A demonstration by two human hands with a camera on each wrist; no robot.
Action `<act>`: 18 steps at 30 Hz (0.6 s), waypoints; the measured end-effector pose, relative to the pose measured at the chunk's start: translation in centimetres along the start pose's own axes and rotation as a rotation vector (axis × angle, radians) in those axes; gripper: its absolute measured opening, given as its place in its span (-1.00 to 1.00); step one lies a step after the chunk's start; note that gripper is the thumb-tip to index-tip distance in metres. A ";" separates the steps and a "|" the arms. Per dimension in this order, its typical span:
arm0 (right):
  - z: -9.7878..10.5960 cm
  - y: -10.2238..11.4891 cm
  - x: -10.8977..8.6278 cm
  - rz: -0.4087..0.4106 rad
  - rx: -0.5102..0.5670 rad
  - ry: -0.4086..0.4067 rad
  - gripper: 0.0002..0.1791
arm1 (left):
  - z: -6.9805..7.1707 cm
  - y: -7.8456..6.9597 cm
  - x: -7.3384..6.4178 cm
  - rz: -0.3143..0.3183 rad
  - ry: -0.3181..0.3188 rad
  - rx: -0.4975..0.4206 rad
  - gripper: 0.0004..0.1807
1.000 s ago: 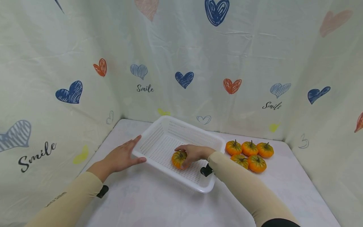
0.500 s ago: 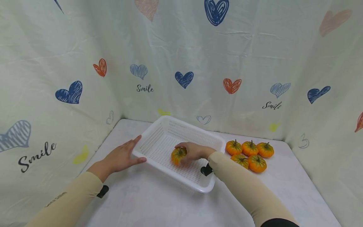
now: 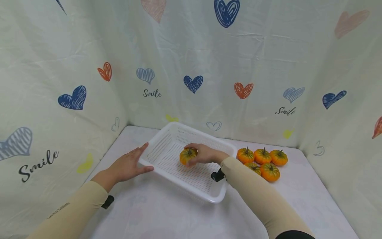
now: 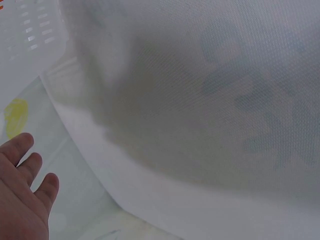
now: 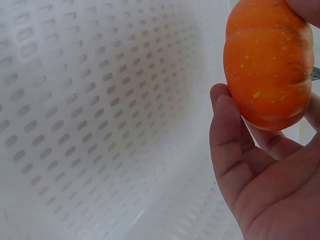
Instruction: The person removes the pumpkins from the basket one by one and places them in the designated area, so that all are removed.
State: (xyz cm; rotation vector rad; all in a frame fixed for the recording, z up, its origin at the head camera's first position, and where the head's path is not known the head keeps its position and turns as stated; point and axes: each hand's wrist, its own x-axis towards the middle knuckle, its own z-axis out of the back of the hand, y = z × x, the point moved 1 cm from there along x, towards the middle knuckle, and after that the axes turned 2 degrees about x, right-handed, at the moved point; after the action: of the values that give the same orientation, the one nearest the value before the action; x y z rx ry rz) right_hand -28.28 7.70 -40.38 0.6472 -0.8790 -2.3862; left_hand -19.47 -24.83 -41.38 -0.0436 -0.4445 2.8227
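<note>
A white perforated plastic basket (image 3: 182, 185) sits at an angle in the middle of the table. Inside it, my right hand (image 3: 206, 154) grips a small orange pumpkin (image 3: 185, 156) with green streaks on top. The right wrist view shows thumb and fingers around this pumpkin (image 5: 267, 65), held over the perforated floor. My left hand (image 3: 126, 166) touches the basket's left corner, thumb and index finger spread along the rim. In the left wrist view the other fingers of the left hand (image 4: 22, 190) extend loosely below a basket corner (image 4: 35, 40).
Several more small pumpkins (image 3: 270, 172) cluster on the table just right of the basket, partly behind the right sleeve. The white table (image 3: 167, 215) meets a hanging curtain (image 3: 221, 59) printed with hearts at the back and sides.
My right hand has lifted the pumpkin slightly up and away from the near side, inside the basket. The left hand and the basket have stayed in place.
</note>
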 end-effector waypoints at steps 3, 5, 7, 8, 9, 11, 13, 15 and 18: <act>0.5 0.3 -0.3 -0.002 0.031 -0.019 -0.19 | 0.0 0.0 0.0 -0.001 -0.001 -0.003 0.28; 0.9 0.4 -0.4 -0.004 0.040 -0.038 -0.20 | -0.1 0.1 0.0 0.005 0.003 -0.005 0.28; 1.3 0.4 -0.5 0.002 0.050 -0.057 -0.20 | -0.2 0.1 0.0 0.008 0.007 -0.003 0.29; 1.5 0.4 -0.6 0.002 0.054 -0.066 -0.20 | -0.2 0.2 0.0 0.011 0.009 -0.003 0.29; 1.7 0.5 -0.7 0.002 0.063 -0.076 -0.21 | -0.2 0.2 0.0 0.013 0.011 -0.004 0.30; 2.1 0.6 -1.0 0.008 0.082 -0.092 -0.21 | -0.3 0.3 0.0 0.012 0.010 -0.003 0.31; 2.6 0.7 -1.3 0.010 0.097 -0.105 -0.23 | -0.2 0.2 0.0 0.010 0.009 -0.001 0.32; 3.0 0.8 -1.6 0.013 0.112 -0.118 -0.24 | -0.2 0.2 0.0 0.010 0.009 -0.001 0.32; 3.5 0.8 -2.0 0.023 0.121 -0.138 -0.23 | -0.1 0.2 0.1 0.008 0.009 0.001 0.30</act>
State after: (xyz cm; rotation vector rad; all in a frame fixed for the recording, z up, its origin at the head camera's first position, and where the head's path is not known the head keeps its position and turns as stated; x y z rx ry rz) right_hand -28.57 10.01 -36.96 0.5196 -1.0904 -2.3937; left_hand -19.56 -24.91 -41.57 -0.0585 -0.4419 2.8292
